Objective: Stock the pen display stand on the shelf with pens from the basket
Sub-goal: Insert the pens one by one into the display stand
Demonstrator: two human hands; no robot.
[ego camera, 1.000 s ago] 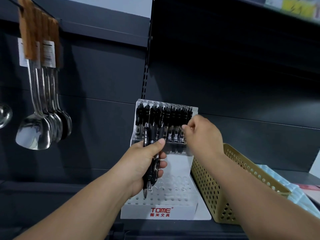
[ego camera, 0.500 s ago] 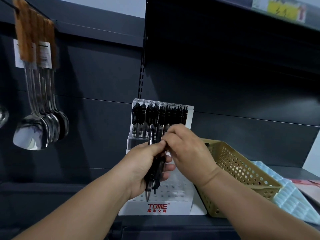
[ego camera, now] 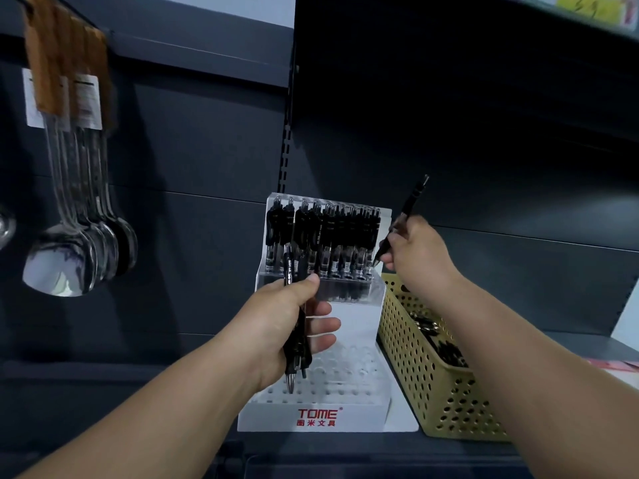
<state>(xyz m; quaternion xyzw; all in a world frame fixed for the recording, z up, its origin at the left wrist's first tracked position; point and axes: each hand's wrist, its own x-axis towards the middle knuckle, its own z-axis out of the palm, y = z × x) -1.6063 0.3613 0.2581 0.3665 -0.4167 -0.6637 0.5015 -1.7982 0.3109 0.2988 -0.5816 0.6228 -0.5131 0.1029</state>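
A white tiered pen display stand (ego camera: 313,414) with red TOME lettering sits on the dark shelf. Its top row is filled with several black pens (ego camera: 340,233); the lower tiers show bare holes. My left hand (ego camera: 288,326) grips a bunch of black pens (ego camera: 296,354) upright in front of the stand. My right hand (ego camera: 415,252) holds a single black pen (ego camera: 408,210) tilted, its tip beside the right end of the top row. To the right of the stand is a yellow perforated basket (ego camera: 428,392) with dark pens inside.
Metal spatulas with wooden handles (ego camera: 74,236) hang on the back panel at the left. A slotted upright (ego camera: 286,150) runs behind the stand. Another shelf juts out overhead at the upper right. Pale packaged goods lie at the far right edge.
My right hand drew one pen out of the bunch in my left hand and carried it up and right to the end of the top row. The left hand stayed in place.
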